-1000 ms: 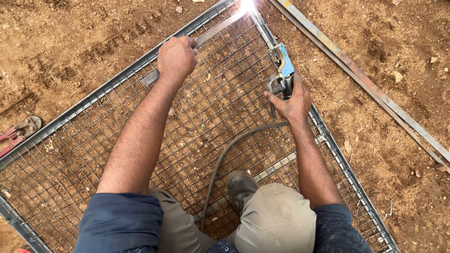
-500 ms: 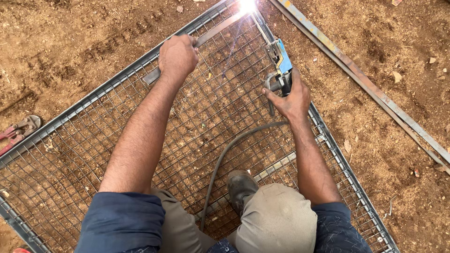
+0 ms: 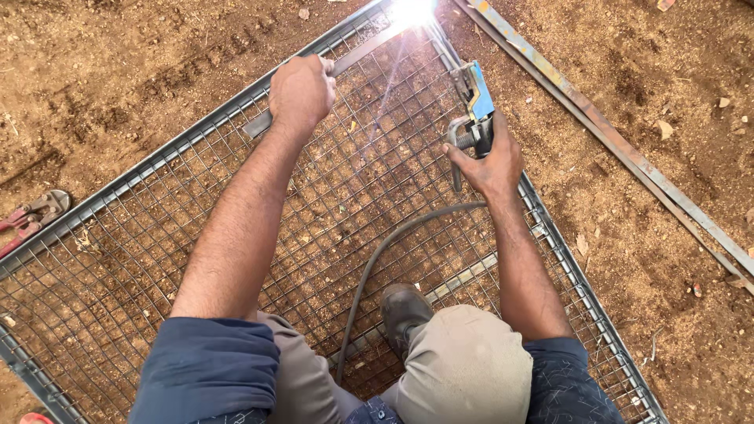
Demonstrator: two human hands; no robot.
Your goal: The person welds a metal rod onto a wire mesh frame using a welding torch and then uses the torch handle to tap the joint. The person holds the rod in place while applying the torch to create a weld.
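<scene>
A metal frame (image 3: 141,174) filled with wire mesh (image 3: 118,275) lies flat on bare earth. My left hand (image 3: 300,92) grips a flat steel bar (image 3: 357,53) laid diagonally across the mesh near the frame's far corner. My right hand (image 3: 488,159) holds a blue-topped welding electrode holder (image 3: 475,102); its rod reaches to the far corner, where a bright white arc (image 3: 411,9) glares. A dark cable (image 3: 377,259) curves from the holder back toward my knees. My shoe (image 3: 404,310) rests on the mesh.
Long rusty steel strips (image 3: 620,149) lie on the dirt to the right of the frame. Red-handled cutters (image 3: 31,216) sit on the ground at the left. Loose soil and small stones surround the frame.
Both hands hold nearly the same places. The arc at the far corner keeps burning, and the view has shifted only slightly.
</scene>
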